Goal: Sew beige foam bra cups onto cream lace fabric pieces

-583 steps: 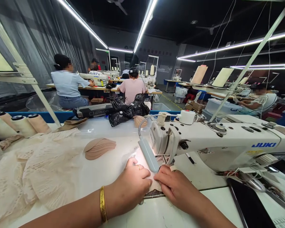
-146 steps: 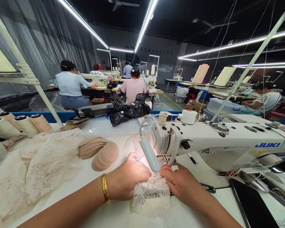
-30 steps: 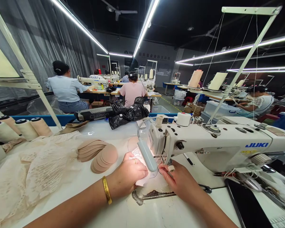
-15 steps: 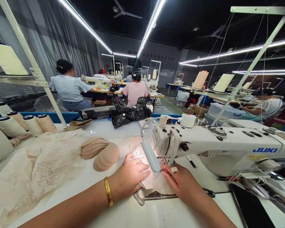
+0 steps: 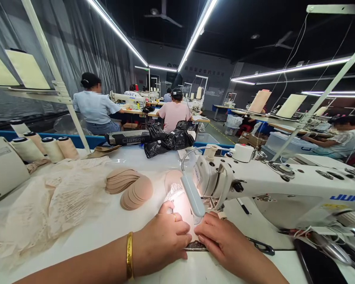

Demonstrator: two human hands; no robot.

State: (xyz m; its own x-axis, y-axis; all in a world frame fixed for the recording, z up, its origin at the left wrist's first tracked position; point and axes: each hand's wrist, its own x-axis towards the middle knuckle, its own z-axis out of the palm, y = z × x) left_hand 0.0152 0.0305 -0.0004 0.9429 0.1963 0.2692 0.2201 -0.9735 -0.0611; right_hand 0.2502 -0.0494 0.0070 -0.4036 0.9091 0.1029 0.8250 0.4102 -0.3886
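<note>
A white JUKI sewing machine (image 5: 272,177) stands at the right, with a grey lamp (image 5: 193,195) lit in front of its needle area. Pale pink fabric with lace (image 5: 182,205) lies under the light. My left hand (image 5: 168,236), with a ring and a gold bracelet, has its fingers curled on the fabric's left and near edge. On the other side, my right hand (image 5: 220,236) pinches the fabric's right near edge, its fingertips close to those of my left hand. The lamp hides the needle and presser foot.
Beige oval pads (image 5: 136,192) and a heap of cream lace (image 5: 56,201) lie left. Thread cones (image 5: 51,150) stand behind. Black plastic bags (image 5: 170,140) sit at the back. A phone (image 5: 319,262) and scissors (image 5: 262,246) lie right. Several people sit at machines beyond.
Both hands have moved nearer to me with the fabric, and their fingertips have come closer together. More of the fabric shows under the lamp. The whole view has shifted slightly.
</note>
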